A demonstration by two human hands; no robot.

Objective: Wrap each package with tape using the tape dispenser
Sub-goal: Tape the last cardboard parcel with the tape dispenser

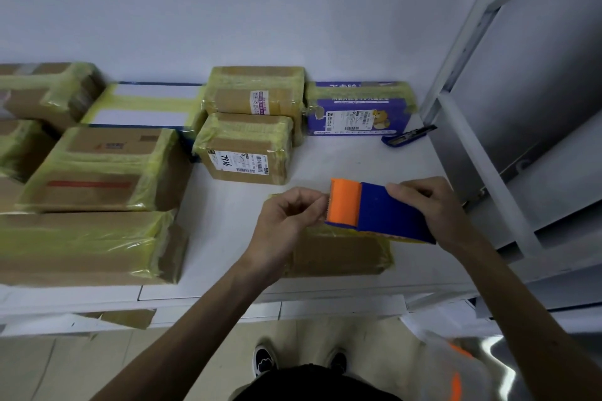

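Now | right hand (426,205) grips tape dispenser (374,210) | left hand (286,221) pinches its tape end

— Dispenser colours?
— Tape dispenser (379,210): blue body, orange head.
— Behind it?
— Brown cardboard packages (246,148) banded in translucent yellow tape; one purple box (358,111) with white labels.

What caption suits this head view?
Right hand holds the tape dispenser over a box; left hand pinches at its orange end.
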